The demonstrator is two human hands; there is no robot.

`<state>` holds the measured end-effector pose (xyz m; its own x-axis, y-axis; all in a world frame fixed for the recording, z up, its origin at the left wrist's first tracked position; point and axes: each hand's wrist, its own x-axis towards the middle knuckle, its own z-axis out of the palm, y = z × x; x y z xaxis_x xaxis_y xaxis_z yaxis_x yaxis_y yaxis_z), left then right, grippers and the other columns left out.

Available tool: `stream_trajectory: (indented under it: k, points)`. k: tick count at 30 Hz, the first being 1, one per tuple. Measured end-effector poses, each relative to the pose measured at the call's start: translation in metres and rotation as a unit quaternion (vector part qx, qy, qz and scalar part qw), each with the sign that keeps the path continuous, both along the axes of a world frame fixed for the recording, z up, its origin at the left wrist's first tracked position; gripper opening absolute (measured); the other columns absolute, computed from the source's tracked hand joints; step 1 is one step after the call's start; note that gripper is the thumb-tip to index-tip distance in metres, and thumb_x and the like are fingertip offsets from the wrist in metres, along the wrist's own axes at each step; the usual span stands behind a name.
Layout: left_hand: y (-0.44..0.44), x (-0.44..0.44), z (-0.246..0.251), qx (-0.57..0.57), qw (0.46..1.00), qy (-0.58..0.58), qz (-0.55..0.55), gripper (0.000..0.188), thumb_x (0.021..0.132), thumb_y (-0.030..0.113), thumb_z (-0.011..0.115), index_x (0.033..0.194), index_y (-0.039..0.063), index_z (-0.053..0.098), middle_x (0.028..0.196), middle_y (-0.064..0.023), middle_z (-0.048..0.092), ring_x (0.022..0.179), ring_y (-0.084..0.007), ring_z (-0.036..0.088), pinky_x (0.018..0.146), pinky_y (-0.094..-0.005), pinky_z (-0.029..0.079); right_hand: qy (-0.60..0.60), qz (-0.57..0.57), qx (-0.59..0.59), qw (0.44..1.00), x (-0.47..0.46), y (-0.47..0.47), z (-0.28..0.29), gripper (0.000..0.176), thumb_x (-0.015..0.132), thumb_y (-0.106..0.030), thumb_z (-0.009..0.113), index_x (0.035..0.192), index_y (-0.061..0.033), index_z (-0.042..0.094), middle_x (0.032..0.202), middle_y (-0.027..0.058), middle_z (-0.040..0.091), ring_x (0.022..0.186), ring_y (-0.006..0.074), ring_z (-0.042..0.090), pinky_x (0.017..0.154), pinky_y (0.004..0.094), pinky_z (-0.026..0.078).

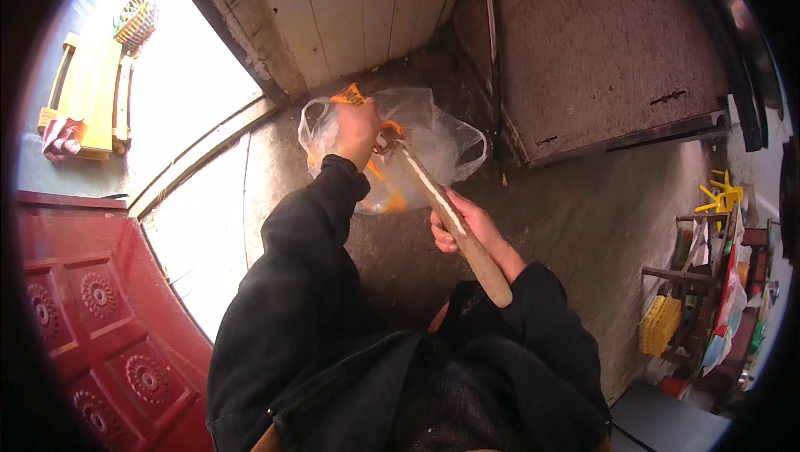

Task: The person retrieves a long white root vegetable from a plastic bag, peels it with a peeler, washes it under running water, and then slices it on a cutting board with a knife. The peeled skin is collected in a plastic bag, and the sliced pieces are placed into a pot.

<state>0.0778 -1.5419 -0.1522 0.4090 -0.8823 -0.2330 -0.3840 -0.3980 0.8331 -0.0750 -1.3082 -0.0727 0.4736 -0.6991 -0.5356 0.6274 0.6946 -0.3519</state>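
Note:
My left hand (356, 130) is closed around an orange item (349, 96) with dark marks. Part of it sticks out above my fist; what it is I cannot tell. Below and behind that fist spreads a translucent plastic bag (447, 139) with handle loops, orange patches showing through it. My right hand (465, 221) grips a long wooden handle (489, 271) with a white stripe along it. The handle slants up and left to the bag, its lower end by my right sleeve. At its upper end sits a curved orange and brown piece (392, 130), too blurred to name.
A bright doorway with a raised sill (200, 152) lies to the left, beside a carved red door (112, 339). A wooden bench (97, 99) and woven basket (135, 19) are beyond. A brown board panel (600, 46) stands upper right; a cluttered rack (694, 277) is at far right.

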Motion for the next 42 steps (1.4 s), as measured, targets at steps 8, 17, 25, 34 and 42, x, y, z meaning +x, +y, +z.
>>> stream_trajectory:
  k: [8,17,25,34,42]
  points:
    - [-0.015,0.013,0.023,-0.084,0.973,0.208,-0.045,0.044,0.086,0.032,0.068,0.107,-0.002,0.049,0.093,-0.0151,0.064,0.082,-0.0249,0.065,0.072,-0.0358,0.052,0.219,-0.066,0.047,0.972,-0.012,0.008,0.021,0.055,0.097,-0.056,0.045,0.091,-0.0029,0.056,0.059,0.0052,0.05,0.048,0.0152,0.049,0.044,0.0301,0.039]
    - [0.038,0.017,0.123,-0.033,0.861,0.194,-0.469,0.036,0.097,0.042,0.049,0.107,0.01,0.063,0.066,-0.0021,0.054,0.059,-0.0176,0.055,0.054,-0.0327,0.042,0.206,-0.138,0.038,0.968,-0.019,-0.035,-0.012,0.045,0.099,-0.049,0.046,0.108,-0.006,0.057,0.084,0.0057,0.055,0.064,0.0147,0.053,0.049,0.0283,0.042]
    - [0.069,0.015,0.09,-0.285,0.7,-0.228,-0.614,0.037,0.088,0.036,0.057,0.067,0.007,0.067,0.067,-0.0137,0.064,0.062,-0.0327,0.062,0.053,-0.0442,0.046,0.145,-0.022,0.03,0.989,-0.008,-0.038,0.0,0.049,0.103,-0.048,0.035,0.099,-0.0044,0.058,0.072,0.0068,0.055,0.053,0.0167,0.049,0.044,0.03,0.039]
    - [-0.015,0.061,0.022,-0.25,0.752,-0.32,-0.519,0.044,0.091,0.036,0.048,0.065,0.007,0.066,0.064,-0.0149,0.064,0.061,-0.0354,0.064,0.057,-0.0466,0.05,0.058,0.031,0.011,0.998,-0.029,0.0,0.022,0.04,0.103,-0.045,0.038,0.103,-0.0075,0.053,0.075,0.0053,0.051,0.054,0.0151,0.048,0.044,0.0291,0.039]
    - [-0.043,0.097,0.037,-0.166,0.834,-0.39,-0.353,0.049,0.092,0.039,0.046,0.069,0.002,0.068,0.069,-0.0209,0.065,0.066,-0.0369,0.066,0.06,-0.0486,0.051,0.282,-0.047,-0.04,0.957,-0.007,-0.001,0.054,0.042,0.102,-0.037,0.044,0.136,-0.0125,0.048,0.087,0.003,0.054,0.06,0.0117,0.052,0.045,0.0246,0.042]
